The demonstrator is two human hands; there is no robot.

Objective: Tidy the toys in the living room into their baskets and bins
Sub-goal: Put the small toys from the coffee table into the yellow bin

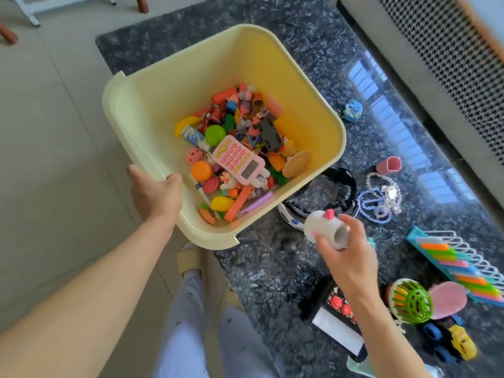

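Head view: the smooth, square yellow plastic bin [152,99] held mixed hard toys. The left hand [155,192] gripped its near-left rim, closed. The right hand [346,255] closed around a white cylindrical toy [326,227] above the dark textured rug [272,268], beside the bin's near corner.

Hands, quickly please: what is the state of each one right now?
Left hand: closed on the rim of the yellow bin.
Right hand: closed around a small white toy, held beside the bin above the dark table.

Toy-filled yellow bin [152,105] (left-held), dark rug [272,268]
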